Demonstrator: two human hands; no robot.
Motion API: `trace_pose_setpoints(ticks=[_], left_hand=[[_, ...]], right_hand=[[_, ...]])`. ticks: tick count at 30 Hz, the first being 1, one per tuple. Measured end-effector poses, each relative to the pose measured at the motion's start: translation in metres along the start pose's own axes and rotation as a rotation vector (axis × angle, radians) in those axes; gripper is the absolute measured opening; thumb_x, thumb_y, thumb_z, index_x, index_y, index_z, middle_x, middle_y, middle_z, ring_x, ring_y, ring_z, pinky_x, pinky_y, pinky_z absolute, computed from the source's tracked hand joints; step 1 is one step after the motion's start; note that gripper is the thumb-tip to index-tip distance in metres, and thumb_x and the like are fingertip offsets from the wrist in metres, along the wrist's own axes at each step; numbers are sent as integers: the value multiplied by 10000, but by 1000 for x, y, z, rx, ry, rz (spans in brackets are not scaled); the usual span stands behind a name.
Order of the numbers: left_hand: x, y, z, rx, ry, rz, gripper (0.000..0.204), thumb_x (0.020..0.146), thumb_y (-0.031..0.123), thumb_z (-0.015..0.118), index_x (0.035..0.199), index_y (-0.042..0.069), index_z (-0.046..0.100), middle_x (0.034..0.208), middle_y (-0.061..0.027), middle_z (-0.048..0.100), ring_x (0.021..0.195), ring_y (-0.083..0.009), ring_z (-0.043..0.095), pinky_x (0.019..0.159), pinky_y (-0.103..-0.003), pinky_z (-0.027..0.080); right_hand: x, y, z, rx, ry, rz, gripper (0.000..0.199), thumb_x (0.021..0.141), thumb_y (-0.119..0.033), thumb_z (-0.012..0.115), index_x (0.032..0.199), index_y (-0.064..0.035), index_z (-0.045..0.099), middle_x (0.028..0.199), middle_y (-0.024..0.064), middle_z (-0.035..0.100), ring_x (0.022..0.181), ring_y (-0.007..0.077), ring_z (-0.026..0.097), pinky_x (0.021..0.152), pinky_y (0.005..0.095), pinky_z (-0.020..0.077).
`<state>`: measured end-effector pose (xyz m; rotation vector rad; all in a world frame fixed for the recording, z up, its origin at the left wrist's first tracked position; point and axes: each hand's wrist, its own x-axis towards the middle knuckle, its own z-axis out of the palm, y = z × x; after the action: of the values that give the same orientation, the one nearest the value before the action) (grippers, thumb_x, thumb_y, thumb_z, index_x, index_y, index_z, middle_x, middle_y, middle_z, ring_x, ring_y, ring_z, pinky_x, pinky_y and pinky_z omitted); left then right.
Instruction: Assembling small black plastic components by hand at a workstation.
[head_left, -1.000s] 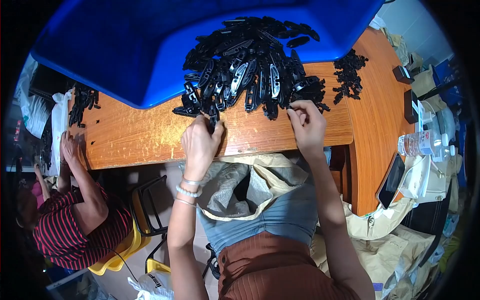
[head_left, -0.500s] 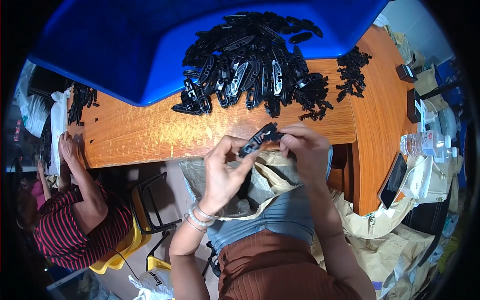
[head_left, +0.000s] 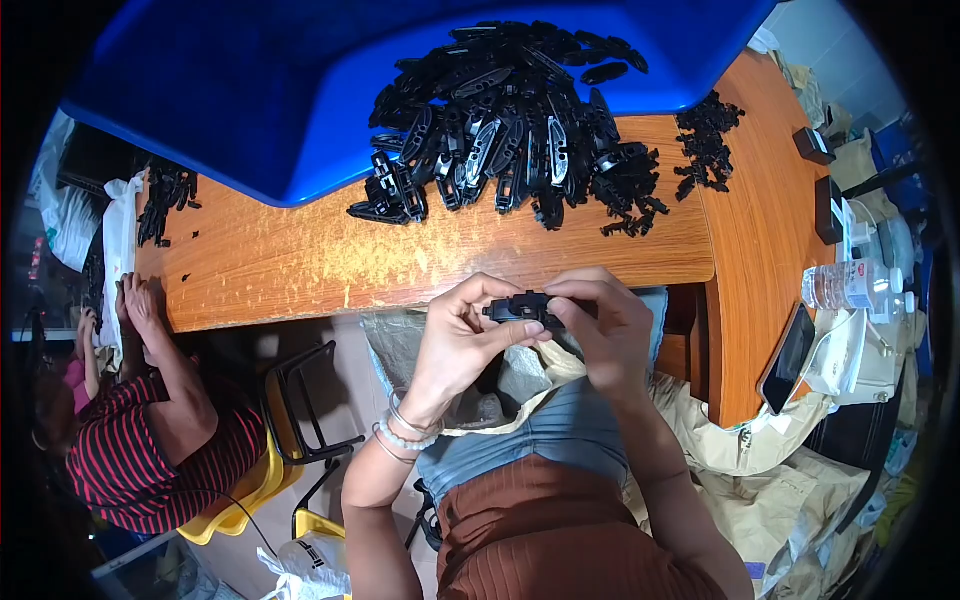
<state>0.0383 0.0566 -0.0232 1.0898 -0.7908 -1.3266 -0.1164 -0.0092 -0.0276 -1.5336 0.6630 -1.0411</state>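
A long black plastic part (head_left: 522,307) is held between both my hands just below the table's front edge, over my lap. My left hand (head_left: 462,335) grips its left end with thumb and fingers. My right hand (head_left: 600,325) closes over its right end. A large pile of similar black plastic parts (head_left: 505,135) lies on the wooden table (head_left: 300,260), partly on a blue sheet (head_left: 300,90). A smaller heap of little black pieces (head_left: 705,140) sits to the right of the pile.
A person in a red striped shirt (head_left: 140,450) sits at my left, hands at another heap of black parts (head_left: 165,190). A water bottle (head_left: 850,285), a phone (head_left: 785,360) and small black boxes (head_left: 825,205) lie on the right. A yellow chair (head_left: 250,490) stands nearby.
Both hands left the pile, drew back to my lap with one black part, and now hold it level by both ends instead of tilted.
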Motion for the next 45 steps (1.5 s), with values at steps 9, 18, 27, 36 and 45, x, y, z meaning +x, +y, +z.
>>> trace_pose_setpoints(ticks=[9, 18, 27, 36, 45], left_hand=[[-6, 10, 1, 20, 64, -27, 207, 780, -110, 623, 958, -68, 527, 857, -181, 649, 738, -238, 679, 614, -271, 575], [-8, 7, -2, 56, 111, -14, 238, 791, -88, 628, 1007, -79, 527, 853, -171, 652, 759, -227, 677, 648, -267, 569], [-12, 6, -3, 72, 76, -56, 228, 811, -64, 621, 1022, -75, 537, 843, -157, 658, 754, -198, 676, 661, -248, 562], [-14, 2, -9, 161, 117, 15, 180, 803, -42, 638, 979, -38, 604, 847, -98, 662, 708, -111, 653, 622, -193, 518], [-29, 8, -22, 321, 56, -42, 172, 818, -49, 610, 989, -59, 622, 844, -114, 657, 725, -144, 657, 650, -238, 544]], right_hand=[[-4, -4, 0, -48, 19, -15, 119, 801, 87, 564, 899, 46, 619, 937, 115, 607, 883, 179, 581, 788, 277, 451], [-7, 1, 2, -302, -32, -149, 128, 793, 93, 564, 897, 39, 618, 956, 110, 588, 880, 168, 564, 763, 269, 443], [-11, 5, 8, -41, 20, -31, 122, 790, 99, 562, 888, 46, 612, 965, 114, 567, 881, 176, 552, 758, 271, 440], [-11, 5, 8, -193, -75, 27, 212, 783, 33, 625, 995, 22, 620, 901, 54, 582, 828, 102, 541, 689, 229, 442], [-17, 13, 10, -13, -217, 271, 232, 797, -2, 637, 1024, 38, 620, 833, 64, 616, 708, 77, 567, 644, 204, 434]])
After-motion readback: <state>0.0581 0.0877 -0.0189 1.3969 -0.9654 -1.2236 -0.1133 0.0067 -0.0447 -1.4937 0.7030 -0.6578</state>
